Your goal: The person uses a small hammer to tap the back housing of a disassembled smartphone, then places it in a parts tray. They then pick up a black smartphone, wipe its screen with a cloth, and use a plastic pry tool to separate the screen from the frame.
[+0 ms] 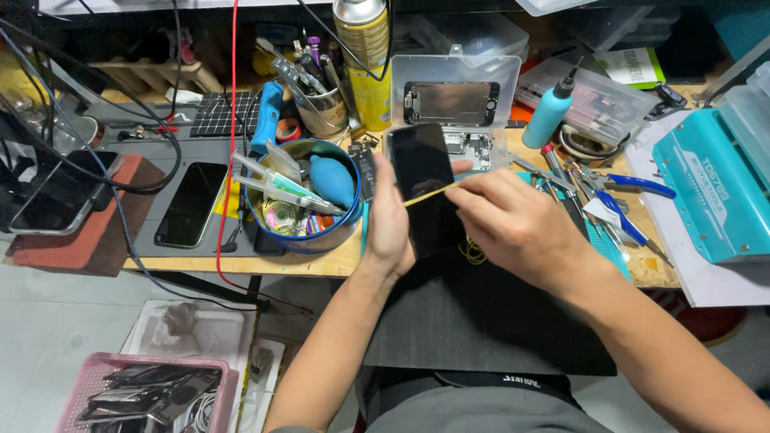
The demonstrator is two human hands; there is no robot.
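1. Cluttered with tools, the wooden worktop [337,261] runs across the view, with a black mat [473,321] at its near edge.
2. Above the mat, the left hand [388,223] is closed around the left edge of a dark phone [423,184], held upright with its screen facing the camera.
3. The right hand [513,228], just right of the phone, pinches a thin yellow strip [429,193] that lies across the phone's glass.
4. Left of the phone stands a round blue tin [301,232] holding syringes and a blue air blower [333,180].
5. Behind the phone sits a clear plastic box [455,96] with a phone part inside.
6. Farther left of the tin, another phone [191,204] lies flat on a grey mat.
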